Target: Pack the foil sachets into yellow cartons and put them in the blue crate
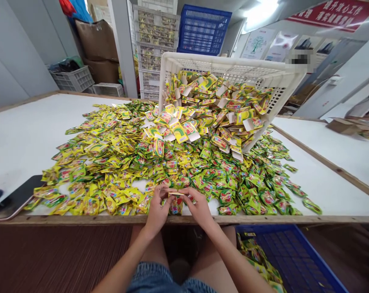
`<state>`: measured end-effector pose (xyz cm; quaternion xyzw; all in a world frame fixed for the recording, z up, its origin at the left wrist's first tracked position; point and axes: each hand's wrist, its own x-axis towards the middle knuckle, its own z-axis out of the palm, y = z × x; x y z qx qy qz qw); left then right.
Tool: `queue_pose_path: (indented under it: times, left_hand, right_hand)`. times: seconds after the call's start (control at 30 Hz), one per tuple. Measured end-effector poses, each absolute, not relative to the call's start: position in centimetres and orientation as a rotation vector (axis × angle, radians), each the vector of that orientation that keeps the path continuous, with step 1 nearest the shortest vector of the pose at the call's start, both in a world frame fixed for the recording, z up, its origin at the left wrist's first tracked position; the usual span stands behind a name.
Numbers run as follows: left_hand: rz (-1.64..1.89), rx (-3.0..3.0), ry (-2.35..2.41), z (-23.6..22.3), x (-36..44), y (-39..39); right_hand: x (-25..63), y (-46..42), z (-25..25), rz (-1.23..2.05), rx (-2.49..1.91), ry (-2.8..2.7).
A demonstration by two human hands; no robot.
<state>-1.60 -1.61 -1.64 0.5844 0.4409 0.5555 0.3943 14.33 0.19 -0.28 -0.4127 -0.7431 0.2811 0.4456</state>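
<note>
Left hand (pixel 157 204) and right hand (pixel 199 204) pinch what's probably a carton (pixel 176 193), edge-on, just inside the worktop's (pixel 111 220) front edge. We read two-handed shaping; next calls for light, even pressure.

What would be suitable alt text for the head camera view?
A person's left hand and right hand hold a small flat item at the edge of a white table heaped with yellow and green packets; behind, a tipped white crate spills cartons.
</note>
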Motion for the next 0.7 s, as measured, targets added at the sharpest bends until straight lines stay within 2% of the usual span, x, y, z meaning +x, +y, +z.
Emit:
queue_pose_path:
  times: [0.17,0.57,0.7]
  left_hand:
    - [1.346,1.636,1.104,-1.0,-1.9,-1.9]
    - [1.330,1.591,1.205,-0.2,-1.3,-1.1]
    - [1.373,1.614,1.196,-0.6,-1.2,-1.1]
  right_hand:
    - [14.3,-0.7,-0.5,0.654,-1.007,-1.849]
    - [13.4,-0.4,0.6,0.500,-1.178,-1.881]
    - [13.2,-0.5,0.4,0.547,-1.144,-1.844]
